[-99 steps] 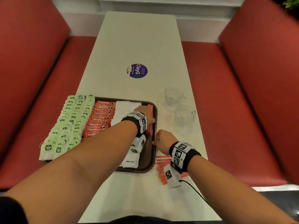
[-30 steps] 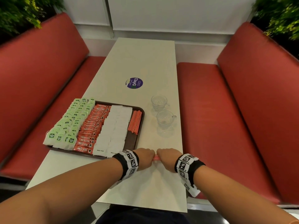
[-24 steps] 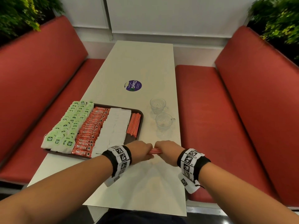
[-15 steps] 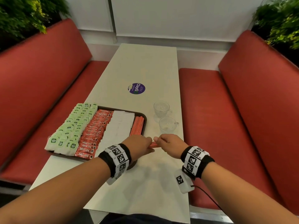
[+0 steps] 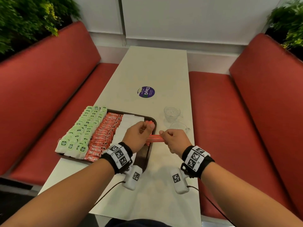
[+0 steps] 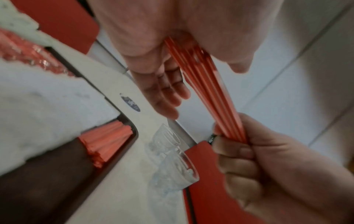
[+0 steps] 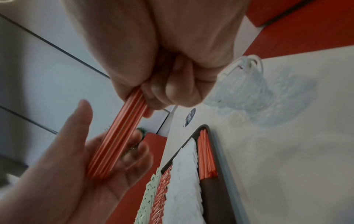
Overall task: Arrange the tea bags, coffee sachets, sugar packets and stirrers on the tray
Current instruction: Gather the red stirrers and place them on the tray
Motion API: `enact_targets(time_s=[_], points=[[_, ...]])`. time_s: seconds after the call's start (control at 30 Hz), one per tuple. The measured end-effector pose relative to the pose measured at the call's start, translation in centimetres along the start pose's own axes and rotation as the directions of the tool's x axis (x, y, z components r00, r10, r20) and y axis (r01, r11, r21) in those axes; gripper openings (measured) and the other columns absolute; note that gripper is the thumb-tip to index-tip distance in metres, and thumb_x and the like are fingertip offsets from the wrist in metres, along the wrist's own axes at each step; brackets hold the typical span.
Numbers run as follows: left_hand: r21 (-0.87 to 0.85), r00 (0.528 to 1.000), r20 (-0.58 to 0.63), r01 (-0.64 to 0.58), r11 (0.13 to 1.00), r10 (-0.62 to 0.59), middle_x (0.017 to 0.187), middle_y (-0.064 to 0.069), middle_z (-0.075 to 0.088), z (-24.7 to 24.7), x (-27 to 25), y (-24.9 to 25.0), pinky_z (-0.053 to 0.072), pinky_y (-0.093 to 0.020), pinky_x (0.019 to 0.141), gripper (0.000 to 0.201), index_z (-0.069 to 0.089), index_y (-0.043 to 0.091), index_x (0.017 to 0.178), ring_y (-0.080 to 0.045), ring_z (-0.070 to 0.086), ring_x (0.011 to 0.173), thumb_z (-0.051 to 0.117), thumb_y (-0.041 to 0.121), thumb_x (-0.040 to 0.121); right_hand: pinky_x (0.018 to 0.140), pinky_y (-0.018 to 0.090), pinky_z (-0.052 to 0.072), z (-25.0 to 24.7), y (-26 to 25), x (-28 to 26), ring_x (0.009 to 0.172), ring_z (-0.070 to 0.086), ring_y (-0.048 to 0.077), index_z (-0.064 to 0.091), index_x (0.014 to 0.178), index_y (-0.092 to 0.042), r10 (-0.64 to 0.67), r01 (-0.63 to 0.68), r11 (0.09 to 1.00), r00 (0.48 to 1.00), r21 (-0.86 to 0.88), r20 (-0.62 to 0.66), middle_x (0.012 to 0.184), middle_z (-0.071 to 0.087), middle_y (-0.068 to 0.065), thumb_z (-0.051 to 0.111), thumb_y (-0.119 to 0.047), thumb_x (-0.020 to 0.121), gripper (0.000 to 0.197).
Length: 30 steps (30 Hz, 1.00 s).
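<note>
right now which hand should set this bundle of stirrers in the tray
Right. The right hand grips the stirrer bundle firmly; the left hand lies open, only cradling its end. The tray gap by the laid stirrers is within reach.

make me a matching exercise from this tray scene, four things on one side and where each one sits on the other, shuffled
Things:
1. tea bags
2. coffee sachets
3. glass cups
4. bundle of stirrers

Places:
A. on the table to the right of the tray
B. held in the air between the left hand and the right hand
C. far left rows of the tray, spilling over its left edge
D. on the tray, second band from the left

Pairs: 1-C, 2-D, 3-A, 4-B
</note>
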<state>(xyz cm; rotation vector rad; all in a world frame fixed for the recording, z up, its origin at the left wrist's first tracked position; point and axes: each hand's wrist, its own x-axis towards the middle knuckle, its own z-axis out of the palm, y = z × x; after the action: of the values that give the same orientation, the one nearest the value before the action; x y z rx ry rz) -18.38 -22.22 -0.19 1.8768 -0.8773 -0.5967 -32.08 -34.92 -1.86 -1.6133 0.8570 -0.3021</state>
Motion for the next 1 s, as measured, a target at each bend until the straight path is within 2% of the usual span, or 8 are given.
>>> enact_targets(time_s=[0.13,0.2,0.3,0.47,0.63,0.77,0.87,1.0], points=[[-0.053,0.998,-0.066,0.020,0.998,-0.024,0.077,-0.003,0.071,0.3,0.7,0.7,0.057,-0.047,0.077,0.057,0.068,0.024,0.077,-0.024,0.068,0.075,0.042,0.075,0.084,0.044,0.027,0.028,1.7,-0.7,0.2,0.044,0.033,0.018,0.059,0.071,0.000,0.007,-0.004,0.997,0.999,0.072,-0.038,0.055,0.047,0.005,0.066,-0.040,0.095,0.046],[-0.029,0.999,0.034,0.038,0.999,-0.037,0.069,-0.006,0.070,0.0,0.8,0.7,0.059,-0.042,0.066,0.051,0.070,0.020,0.079,-0.023,0.068,0.061,0.050,0.066,0.090,0.043,0.025,0.027,1.7,-1.0,0.3,0.042,0.032,0.017,0.059,0.068,-0.007,0.016,-0.011,0.995,0.998,0.096,-0.055,0.054,0.048,0.005,0.066,-0.039,0.095,0.043],[0.216,0.973,0.229,-0.028,0.976,-0.023,0.066,-0.009,0.066,-0.4,0.6,0.2,0.049,-0.033,0.058,0.059,0.068,0.008,0.083,-0.014,0.057,0.052,0.054,0.065,0.090,0.043,0.025,0.029,1.5,-1.5,0.6,0.041,0.034,0.014,0.062,0.069,-0.004,0.004,-0.004,1.000,0.999,0.002,-0.053,0.054,0.049,0.006,0.065,-0.032,0.096,0.040],[0.483,0.883,0.467,-0.211,0.850,-0.046,0.071,0.003,0.058,-1.5,0.1,-0.8,0.041,-0.028,0.058,0.037,0.052,0.028,0.080,-0.013,0.055,0.064,0.052,0.062,0.093,0.048,0.021,0.035,2.0,-1.6,1.1,0.044,0.043,0.003,0.068,0.070,-0.006,-0.120,0.129,0.945,0.992,-0.301,0.049,0.052,0.053,-0.008,0.063,-0.022,0.094,0.028],[0.531,0.781,0.602,-0.238,0.813,-0.165,0.068,-0.001,0.055,-2.1,-0.3,-1.8,0.042,-0.029,0.058,0.043,0.058,0.014,0.076,-0.015,0.050,0.059,0.060,0.055,0.091,0.051,0.018,0.034,3.6,-0.7,0.7,0.049,0.043,0.002,0.057,0.058,-0.023,-0.124,0.225,0.895,0.955,-0.385,0.270,0.051,0.050,-0.013,0.064,-0.016,0.090,0.034],[0.489,0.775,0.608,-0.194,0.851,-0.172,0.071,0.001,0.058,-2.0,-0.5,-3.6,0.042,-0.026,0.058,0.034,0.061,0.013,0.082,-0.011,0.052,0.060,0.059,0.045,0.095,0.059,0.024,0.040,4.6,0.2,1.1,0.057,0.049,0.005,0.063,0.082,-0.018,-0.105,0.178,0.931,0.967,-0.319,0.234,0.066,0.058,-0.009,0.059,-0.036,0.098,0.024],[0.542,0.814,0.531,-0.110,0.834,-0.238,0.084,-0.005,0.065,-1.9,-0.2,-5.4,0.053,-0.031,0.070,0.031,0.065,0.013,0.093,-0.021,0.064,0.074,0.054,0.042,0.097,0.077,0.034,0.047,5.0,1.4,1.5,0.074,0.056,0.011,0.054,0.108,-0.017,-0.007,0.051,0.962,0.986,-0.268,0.164,0.087,0.062,-0.002,0.031,-0.058,0.102,0.048],[0.705,0.841,0.349,0.053,0.707,-0.412,0.078,-0.003,0.060,-0.7,0.5,-7.6,0.051,-0.029,0.064,0.032,0.065,0.011,0.096,-0.024,0.063,0.075,0.056,0.042,0.094,0.091,0.040,0.050,5.4,4.0,2.4,0.102,0.063,0.028,0.046,0.129,-0.012,0.176,-0.030,0.795,0.967,-0.605,0.183,0.114,0.067,0.012,0.038,-0.042,0.106,0.038]])
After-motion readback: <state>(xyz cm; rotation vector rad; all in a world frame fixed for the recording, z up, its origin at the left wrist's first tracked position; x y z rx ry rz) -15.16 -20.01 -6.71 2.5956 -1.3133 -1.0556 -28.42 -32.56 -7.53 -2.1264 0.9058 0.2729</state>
